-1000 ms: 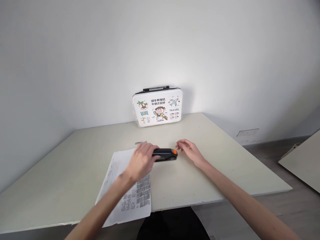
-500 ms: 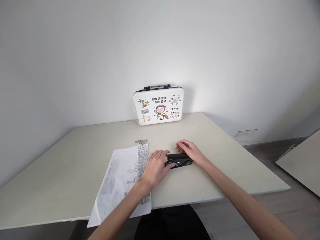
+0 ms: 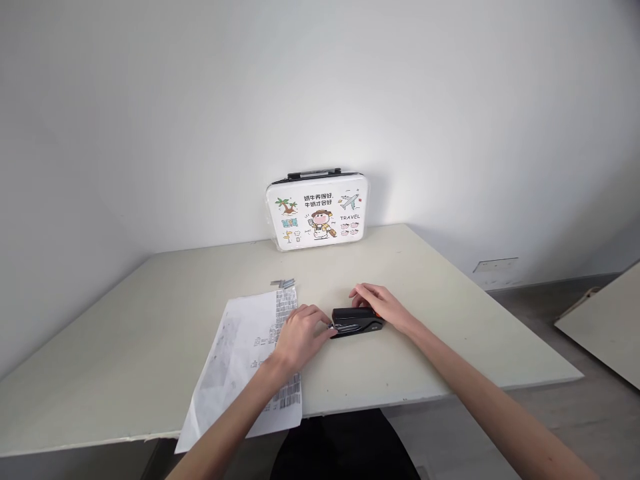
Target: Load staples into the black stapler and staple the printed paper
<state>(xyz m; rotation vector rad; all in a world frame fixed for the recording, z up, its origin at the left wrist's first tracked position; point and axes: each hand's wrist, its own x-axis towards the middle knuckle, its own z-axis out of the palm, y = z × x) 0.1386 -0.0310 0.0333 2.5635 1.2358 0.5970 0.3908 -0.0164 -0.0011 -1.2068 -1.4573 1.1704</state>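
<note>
A black stapler [image 3: 356, 322] with an orange end lies on the pale table [image 3: 430, 313], near the middle. My left hand [image 3: 300, 331] touches its left end with curled fingertips, resting partly on a printed sheet of paper [image 3: 245, 360]. My right hand [image 3: 381, 307] lies over the stapler's right end, fingers bent on top of it. A small strip of staples [image 3: 283, 283] sits just beyond the paper's far corner.
A white carry case [image 3: 316, 211] with cartoon travel pictures and a black handle stands upright against the wall at the table's back. Another pale board [image 3: 605, 320] shows at the right over the wooden floor. The paper overhangs the table's near edge.
The stapler was moved right, off the paper's edge, and turned so its orange end sits under my right hand. My left hand followed it; my right hand came onto it.
</note>
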